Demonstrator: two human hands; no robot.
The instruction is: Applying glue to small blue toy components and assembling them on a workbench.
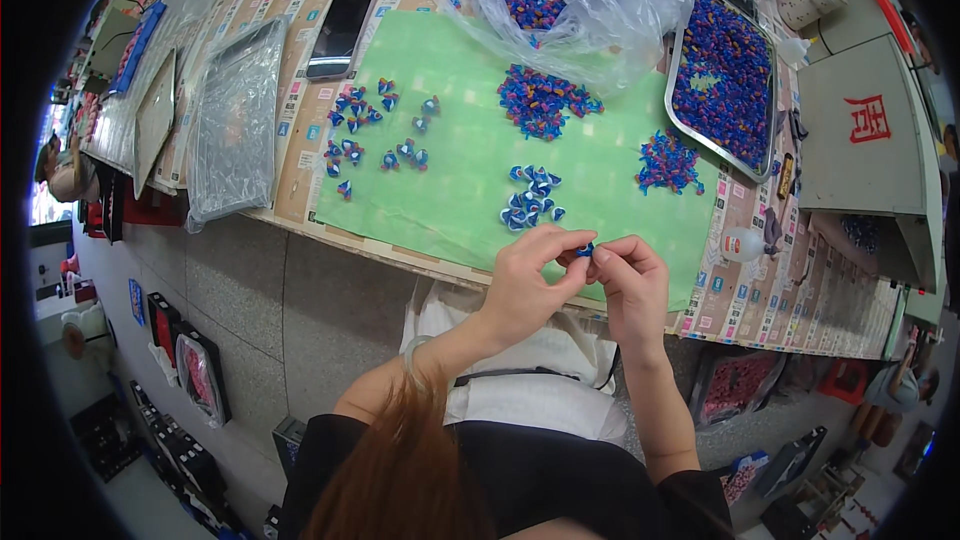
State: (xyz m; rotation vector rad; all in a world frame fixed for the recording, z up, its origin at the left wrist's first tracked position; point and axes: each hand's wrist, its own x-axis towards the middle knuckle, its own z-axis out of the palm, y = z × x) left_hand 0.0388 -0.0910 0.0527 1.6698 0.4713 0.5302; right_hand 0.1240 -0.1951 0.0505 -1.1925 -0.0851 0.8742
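My left hand (535, 275) and my right hand (630, 285) meet over the near edge of a green mat (440, 210). Between their fingertips is a small blue plastic piece (584, 250), pinched from both sides. Just beyond the left hand lies a cluster of blue-and-white pieces (530, 198). Further off sits a pile of small blue, red and orange parts (540, 102). To the right is a smaller heap of blue and red parts (668, 162). Several pieces in blue, white and red-orange (405, 154) stand in loose groups on the mat's left.
A metal tray (672, 90) full of blue and red parts stands at right, beside a grey machine (865, 130). A clear plastic bag (620, 20) lies at the back. A phone (342, 32) and a plastic-wrapped tray (238, 120) are at left. A small white bottle (742, 244) stands right.
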